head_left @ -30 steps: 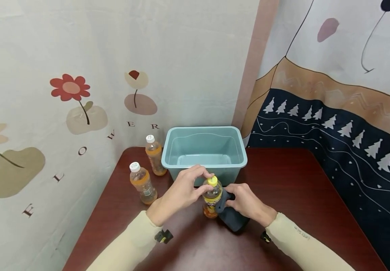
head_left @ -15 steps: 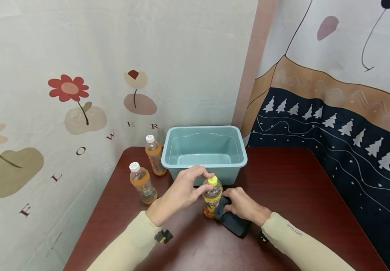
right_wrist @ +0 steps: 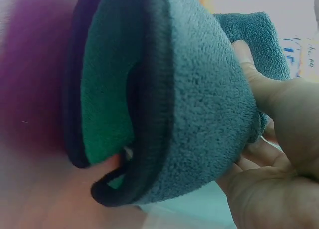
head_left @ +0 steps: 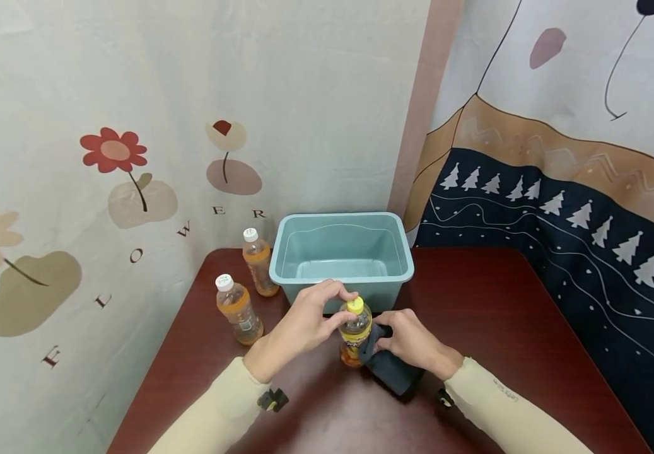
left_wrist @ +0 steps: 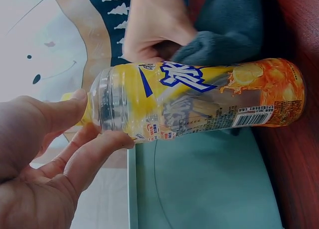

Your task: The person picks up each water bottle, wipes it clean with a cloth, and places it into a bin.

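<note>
Your right hand (head_left: pixel 414 340) pinched a fold of the dark cloth (head_left: pixel 395 373), thumb and fingers with only fabric between them, at the right side of the yellow-capped bottle (head_left: pixel 355 339); the cloth's loose part trailed to the bottle's near right. The pinched fold appeared to touch the label, probably bunched small so that it could bear on one side. Your left hand (head_left: pixel 306 317) curled thumb and fingers about the cap and neck of this bottle, which stood upright on the table (head_left: pixel 474 309); such a high hold presumably steadied it and left its lower sides reachable. Left of the bottle, beyond your hand, stood a white-capped bottle (head_left: pixel 239 312) and, farther back, a second white-capped bottle (head_left: pixel 258 268). Just behind the bottle, the blue-green bin (head_left: pixel 342 279) limited room on the far side. Farthest back hung the printed wall cloth (head_left: pixel 315 107).
</note>
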A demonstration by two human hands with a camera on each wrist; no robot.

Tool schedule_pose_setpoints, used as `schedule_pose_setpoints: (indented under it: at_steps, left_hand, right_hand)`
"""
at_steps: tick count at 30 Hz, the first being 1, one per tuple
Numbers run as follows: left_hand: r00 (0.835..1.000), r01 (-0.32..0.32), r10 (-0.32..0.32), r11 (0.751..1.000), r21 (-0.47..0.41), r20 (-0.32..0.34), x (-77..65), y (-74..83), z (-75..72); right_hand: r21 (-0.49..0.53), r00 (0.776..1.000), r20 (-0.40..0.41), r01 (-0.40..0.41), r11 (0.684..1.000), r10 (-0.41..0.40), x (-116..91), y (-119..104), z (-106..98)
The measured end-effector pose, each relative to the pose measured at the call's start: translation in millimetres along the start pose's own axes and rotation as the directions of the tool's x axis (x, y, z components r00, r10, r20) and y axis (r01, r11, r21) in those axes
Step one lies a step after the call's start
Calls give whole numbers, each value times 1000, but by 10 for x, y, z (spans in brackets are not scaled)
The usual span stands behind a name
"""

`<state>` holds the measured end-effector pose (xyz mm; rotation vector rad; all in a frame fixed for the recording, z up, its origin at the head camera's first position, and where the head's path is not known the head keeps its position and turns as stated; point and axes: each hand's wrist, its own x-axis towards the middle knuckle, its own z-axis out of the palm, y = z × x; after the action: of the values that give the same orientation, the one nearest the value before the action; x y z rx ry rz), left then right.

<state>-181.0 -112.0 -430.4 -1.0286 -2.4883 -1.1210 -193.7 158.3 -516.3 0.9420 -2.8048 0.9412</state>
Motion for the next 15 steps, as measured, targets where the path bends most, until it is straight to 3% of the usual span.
schedule_pose_setpoints:
  at_steps: [15]
  left_hand:
    - [1000, 2, -2, 1000, -9, 6, -1, 3, -18]
  right_hand:
    - [64, 991, -121, 68, 996, -60, 51, -380, -584]
